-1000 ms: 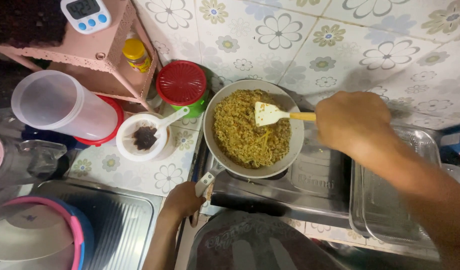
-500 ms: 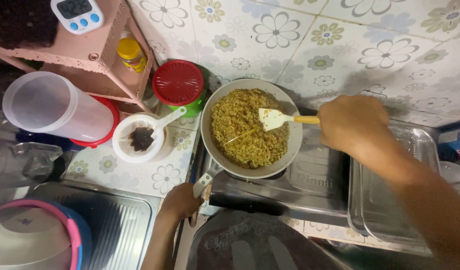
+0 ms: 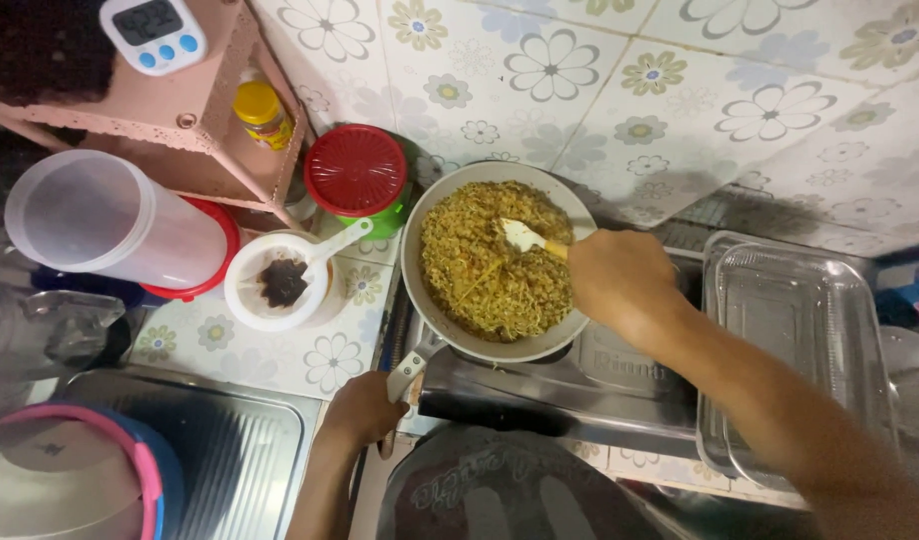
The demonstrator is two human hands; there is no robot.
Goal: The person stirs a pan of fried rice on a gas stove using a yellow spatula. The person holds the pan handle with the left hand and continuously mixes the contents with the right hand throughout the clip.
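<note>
Left hand [image 3: 362, 410] clenched on the pan [image 3: 430, 300] handle at the stove's [image 3: 540, 395] front edge; right hand [image 3: 620, 282] grasps spatula [image 3: 525, 238], blade in the fried noodles [image 3: 480, 270].

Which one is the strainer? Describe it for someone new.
Start at the pan of yellow noodles on the stove. Left of it, on the flowered counter, lies the small white strainer. Unlike the red-lidded green jar behind it, it is open, with dark grounds inside.
</note>
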